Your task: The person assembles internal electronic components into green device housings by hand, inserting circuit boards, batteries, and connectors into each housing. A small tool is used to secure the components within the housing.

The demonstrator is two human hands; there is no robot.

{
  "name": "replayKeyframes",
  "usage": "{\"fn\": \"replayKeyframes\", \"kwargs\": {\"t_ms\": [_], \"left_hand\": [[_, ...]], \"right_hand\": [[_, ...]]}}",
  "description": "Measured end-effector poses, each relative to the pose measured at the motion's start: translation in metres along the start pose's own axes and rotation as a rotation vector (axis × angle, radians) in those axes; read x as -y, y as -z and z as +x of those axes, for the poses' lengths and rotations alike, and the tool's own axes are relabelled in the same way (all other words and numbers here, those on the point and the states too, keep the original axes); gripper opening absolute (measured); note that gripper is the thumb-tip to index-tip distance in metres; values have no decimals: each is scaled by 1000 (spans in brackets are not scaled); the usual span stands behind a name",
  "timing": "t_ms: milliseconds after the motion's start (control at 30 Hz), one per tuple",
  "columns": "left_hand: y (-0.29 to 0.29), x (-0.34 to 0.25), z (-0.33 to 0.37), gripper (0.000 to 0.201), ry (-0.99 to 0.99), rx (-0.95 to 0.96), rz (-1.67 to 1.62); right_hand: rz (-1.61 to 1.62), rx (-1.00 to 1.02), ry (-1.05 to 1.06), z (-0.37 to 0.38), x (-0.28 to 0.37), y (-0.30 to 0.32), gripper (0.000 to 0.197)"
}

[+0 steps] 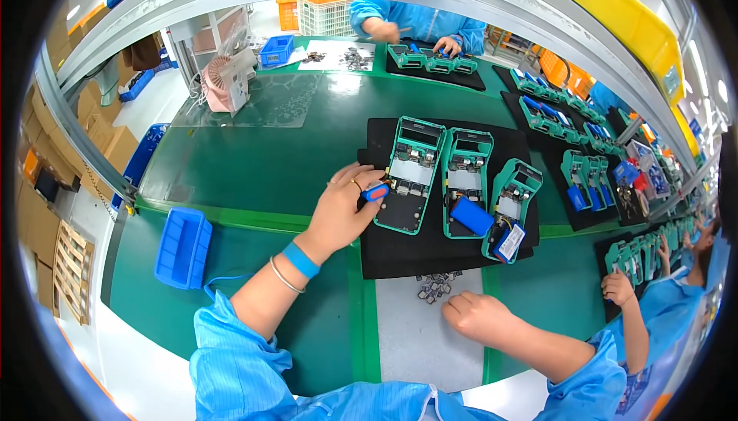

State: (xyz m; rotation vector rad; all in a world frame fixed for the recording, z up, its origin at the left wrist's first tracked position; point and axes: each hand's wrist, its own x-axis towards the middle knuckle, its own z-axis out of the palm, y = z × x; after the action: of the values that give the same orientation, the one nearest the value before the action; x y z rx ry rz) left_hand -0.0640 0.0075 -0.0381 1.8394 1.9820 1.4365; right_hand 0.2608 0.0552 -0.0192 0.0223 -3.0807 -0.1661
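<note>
Three green device housings stand in a row on a black mat (446, 260): a left housing (411, 175), a middle housing (467, 160) and a right housing (507, 198), their circuit parts exposed. My left hand (338, 204) closes round a blue battery pack (375, 192), seen end-on with a red-orange face, beside the left housing. A blue battery (471, 216) rests over the middle housing's lower end. On the right housing lies a white-labelled battery (510, 243). My right hand (480, 318) is closed beside a pile of small metallic parts (437, 289); its fingertips are hidden.
A blue bin (183, 248) stands at left. Across the green bench, a co-worker's hands (447, 44) handle green housings (430, 60). A pink fan (226, 83) sits at the far left. More housings (547, 117) line the right, where another person's hand (617, 288) is at work.
</note>
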Motion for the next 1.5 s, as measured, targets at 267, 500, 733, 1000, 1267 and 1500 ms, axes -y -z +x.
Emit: {"fn": "replayKeyframes", "kwargs": {"t_ms": [267, 500, 733, 1000, 1267, 1500], "left_hand": [[22, -6, 5, 71, -444, 263, 440], [-21, -24, -2, 61, -345, 5, 398], [-22, -12, 0, 50, -47, -147, 24], [-2, 22, 8, 42, -270, -260, 230], [-2, 36, 0, 51, 55, -16, 37], [-30, 20, -17, 46, -362, -3, 189]], "right_hand": [[138, 109, -31, 6, -11, 10, 9], [209, -371, -152, 84, -70, 58, 17], [-47, -440, -117, 148, -115, 25, 12], [-169, -381, -185, 179, -115, 4, 17], [-302, -312, -156, 190, -112, -8, 15], [-417, -273, -119, 196, -106, -7, 14]]}}
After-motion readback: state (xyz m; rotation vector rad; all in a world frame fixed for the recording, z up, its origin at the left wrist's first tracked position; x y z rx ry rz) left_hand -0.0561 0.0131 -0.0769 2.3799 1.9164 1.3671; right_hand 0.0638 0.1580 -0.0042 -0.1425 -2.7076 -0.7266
